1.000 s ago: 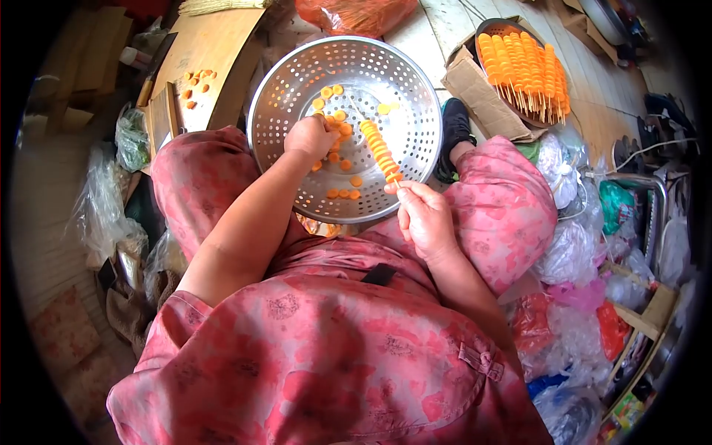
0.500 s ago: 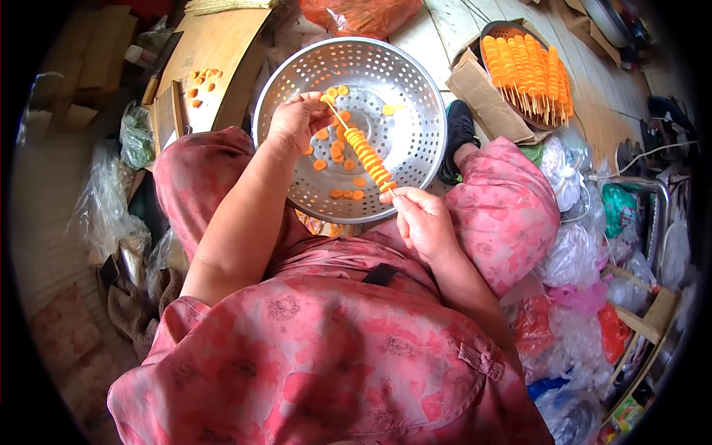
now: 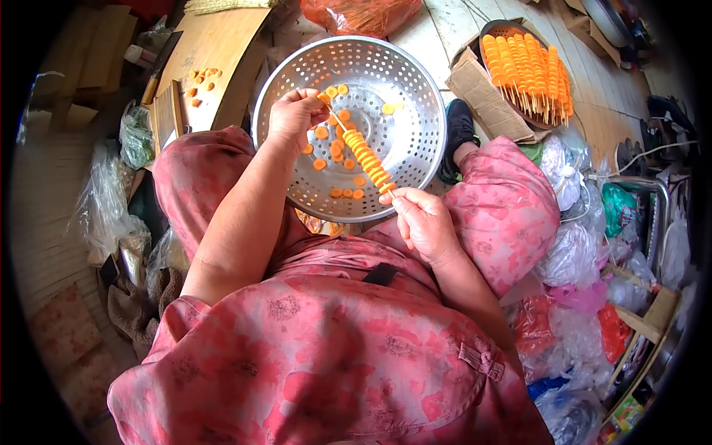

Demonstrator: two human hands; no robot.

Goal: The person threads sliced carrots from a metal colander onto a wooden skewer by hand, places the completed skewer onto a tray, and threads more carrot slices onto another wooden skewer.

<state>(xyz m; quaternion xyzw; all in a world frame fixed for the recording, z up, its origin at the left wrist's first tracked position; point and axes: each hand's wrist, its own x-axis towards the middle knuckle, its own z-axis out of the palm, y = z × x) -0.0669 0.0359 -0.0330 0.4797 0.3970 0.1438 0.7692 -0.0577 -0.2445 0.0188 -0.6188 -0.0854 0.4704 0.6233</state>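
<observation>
In the head view, my right hand (image 3: 424, 222) pinches the lower end of a thin wooden skewer (image 3: 336, 117), which slants up to the left across a metal colander. A row of orange carrot slices (image 3: 365, 157) is threaded along its lower part. At the skewer's upper tip, my left hand (image 3: 297, 117) is closed on a carrot slice (image 3: 324, 98); its fingers partly hide the contact. Beneath the skewer, several loose carrot slices (image 3: 337, 150) lie on the bottom of the colander (image 3: 424, 111), which stands between my knees.
At upper right, finished carrot skewers (image 3: 525, 70) are stacked in a dark basket on a cardboard box (image 3: 486, 111). A wooden board (image 3: 222, 37) at upper left bears carrot bits and a knife (image 3: 165, 63). Plastic bags (image 3: 575, 252) crowd the right side.
My left hand has shifted very slightly up and to the left at the skewer's tip. My right hand and the threaded slices look nearly still.
</observation>
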